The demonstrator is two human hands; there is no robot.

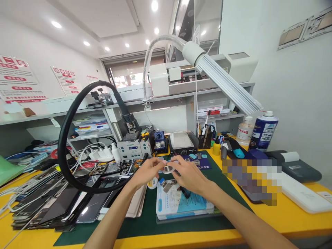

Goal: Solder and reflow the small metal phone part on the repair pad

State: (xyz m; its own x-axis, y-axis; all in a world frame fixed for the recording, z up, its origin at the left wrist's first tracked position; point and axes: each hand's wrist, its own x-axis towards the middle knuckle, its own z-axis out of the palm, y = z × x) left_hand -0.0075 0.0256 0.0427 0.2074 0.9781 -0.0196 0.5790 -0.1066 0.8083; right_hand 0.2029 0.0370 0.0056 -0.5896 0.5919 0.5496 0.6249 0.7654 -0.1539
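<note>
both hands meet above the middle of the yellow surface, the left hand and right hand with fingers clamped on a small roll of tape (held over the green mat). a blue-and-white packet lies just below them, and a stack of phone screens sits toward the surface's left edge.

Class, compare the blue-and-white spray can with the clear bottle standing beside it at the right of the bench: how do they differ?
The spray can is opaque, blue and white with printed labelling; the clear bottle is see-through. The spray can stands taller than the clear bottle and nearer the wall. Both stand upright, wear white caps and sit beyond the hands.
</note>
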